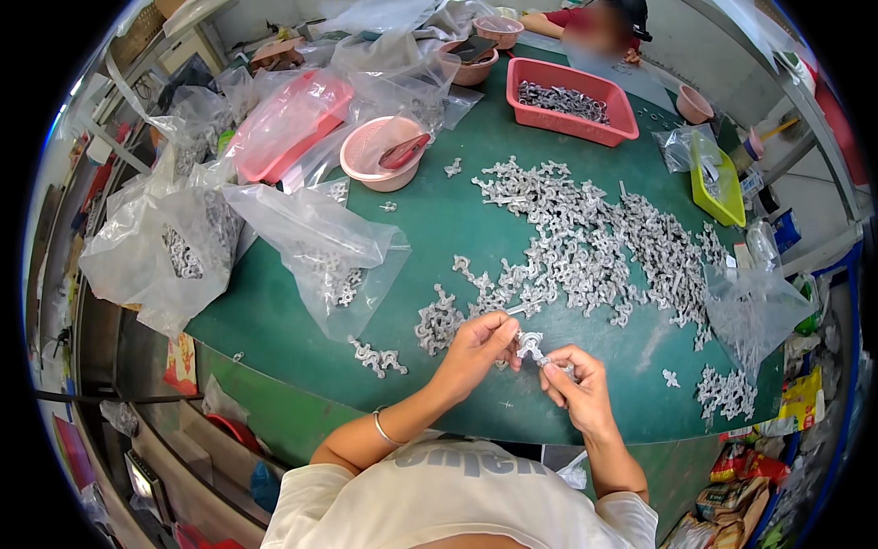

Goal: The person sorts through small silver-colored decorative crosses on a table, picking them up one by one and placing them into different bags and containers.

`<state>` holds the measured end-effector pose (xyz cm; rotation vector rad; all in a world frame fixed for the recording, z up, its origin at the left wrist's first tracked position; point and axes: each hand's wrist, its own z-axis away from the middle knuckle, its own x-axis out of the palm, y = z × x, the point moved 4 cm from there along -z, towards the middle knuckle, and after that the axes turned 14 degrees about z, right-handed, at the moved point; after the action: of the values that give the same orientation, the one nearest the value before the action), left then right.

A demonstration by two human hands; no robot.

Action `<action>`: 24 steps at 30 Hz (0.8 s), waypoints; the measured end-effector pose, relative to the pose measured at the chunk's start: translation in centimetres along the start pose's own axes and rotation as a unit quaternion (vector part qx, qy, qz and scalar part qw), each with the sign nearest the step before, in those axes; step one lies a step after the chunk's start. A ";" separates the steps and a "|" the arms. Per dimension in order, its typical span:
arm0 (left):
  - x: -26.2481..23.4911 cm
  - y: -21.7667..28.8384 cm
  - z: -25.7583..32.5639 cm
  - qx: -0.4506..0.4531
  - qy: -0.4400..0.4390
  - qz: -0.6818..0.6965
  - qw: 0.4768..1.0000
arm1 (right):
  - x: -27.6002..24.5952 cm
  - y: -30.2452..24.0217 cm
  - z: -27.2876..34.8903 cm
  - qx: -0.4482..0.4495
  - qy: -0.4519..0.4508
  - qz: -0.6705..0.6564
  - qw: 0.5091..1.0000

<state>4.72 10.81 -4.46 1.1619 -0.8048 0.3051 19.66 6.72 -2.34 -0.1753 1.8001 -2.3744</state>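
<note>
A small grey metal casting (530, 345) with rounded lobes is held up near the table's front edge. My left hand (476, 352) pinches it from the left, and a thin pale stick-like piece (519, 309) shows by those fingertips; whether it is held I cannot tell. My right hand (578, 386) closes on the casting's lower right end, with its fingers curled. Just beyond my hands spreads a large heap of similar castings (585, 238). A smaller cluster of castings (439, 322) lies beside my left hand, and a short row of castings (377, 359) is farther left.
Clear plastic bags (315, 252) with castings lie on the green table (430, 229) at left. A pink bowl (366, 151) holds a red-handled tool. Farther back stand a pink tray of metal parts (622, 110) and another person (599, 37). A yellow-green bin (732, 197) is at right.
</note>
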 end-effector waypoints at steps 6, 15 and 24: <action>0.3 0.4 -0.5 0.014 0.008 -0.010 1.000 | -0.6 -1.3 -0.4 -0.032 0.005 0.093 0.995; 1.0 1.2 -0.4 0.039 0.027 -0.021 0.999 | -0.9 -1.8 -0.9 -0.055 -0.005 0.113 0.992; 0.3 0.6 -0.4 0.029 0.052 -0.051 0.997 | -1.5 -1.5 -1.2 -0.016 -0.036 0.092 0.995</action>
<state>4.71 11.34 -3.85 1.2272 -0.6464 0.3048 20.82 8.57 -1.28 -0.0931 1.7414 -2.1852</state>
